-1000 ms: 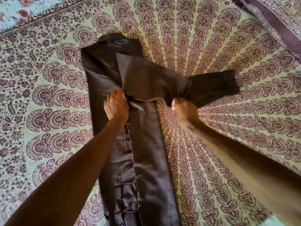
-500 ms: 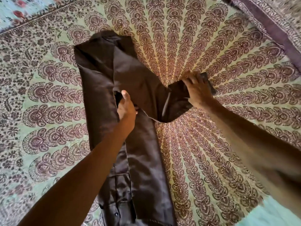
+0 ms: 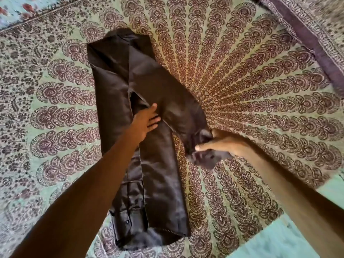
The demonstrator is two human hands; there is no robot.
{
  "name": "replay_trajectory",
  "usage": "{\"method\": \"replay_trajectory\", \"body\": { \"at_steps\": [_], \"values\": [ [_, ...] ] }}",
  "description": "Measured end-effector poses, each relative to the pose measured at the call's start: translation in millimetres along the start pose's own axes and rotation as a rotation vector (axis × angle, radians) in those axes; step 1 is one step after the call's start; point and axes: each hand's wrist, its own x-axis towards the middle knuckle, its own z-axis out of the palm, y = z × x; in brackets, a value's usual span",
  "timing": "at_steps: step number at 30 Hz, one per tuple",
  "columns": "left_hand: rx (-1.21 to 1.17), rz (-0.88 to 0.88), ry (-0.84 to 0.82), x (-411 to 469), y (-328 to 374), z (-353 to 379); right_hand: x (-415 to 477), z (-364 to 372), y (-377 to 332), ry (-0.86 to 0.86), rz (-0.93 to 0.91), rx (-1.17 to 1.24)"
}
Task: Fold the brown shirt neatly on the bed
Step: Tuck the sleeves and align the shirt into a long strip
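Left hand [image 3: 147, 123] flat, fingers spread on brown shirt [image 3: 160, 164]; right hand [image 3: 221, 144] fingers grasp its sleeve [image 3: 186, 112].

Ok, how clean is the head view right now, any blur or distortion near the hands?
Head view: motion blur smears the sleeve end gripped in the right hand; the left hand, flat on the brown shirt, is fairly sharp. The wide lens bows the patterned bedspread toward the edges. Light is soft and even, with a slight sheen on the fabric. The shirt's near hem is fuzzy.
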Motion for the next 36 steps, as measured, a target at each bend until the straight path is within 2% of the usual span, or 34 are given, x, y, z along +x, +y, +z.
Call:
{"method": "replay_trajectory", "body": {
  "at_steps": [4,8,10,12,14,16,18,21,25,31,34,36],
  "values": [
    [0.138,0.007,0.067,-19,-17,3,-49,57,-16,-0.085,-0.193,0.435],
    [0.052,0.015,0.104,-26,-15,-4,-61,105,-20,-0.061,-0.311,0.851],
    [-0.01,0.124,0.283,-25,-11,-16,-58,130,-16,-0.045,-0.269,0.99],
    [0.028,0.188,0.434,-24,-6,-32,-46,157,-7,0.012,-0.132,1.07],
    [0.1,0.191,0.444,-28,-9,-47,-31,182,8,0.091,0.004,0.976],
    [0.155,0.108,0.317,-32,-23,-59,-16,207,26,0.177,0.092,0.747],
    [0.193,0.032,0.193,-39,-42,-65,-7,223,38,0.266,0.136,0.634],
    [0.37,0.065,0.276,-33,-67,-74,4,236,48,0.396,0.149,0.582],
    [0.578,0.177,0.53,-39,-76,-76,12,244,52,0.352,0.129,0.511],
    [0.557,0.169,0.52,-46,-82,-79,13,256,57,0.302,0.17,0.428],
    [0.561,0.194,0.497,-48,-87,-83,12,263,57,0.403,0.172,0.363],
    [0.573,0.221,0.494,-48,-89,-86,9,264,53,0.457,0.148,0.226]
  ]
}}
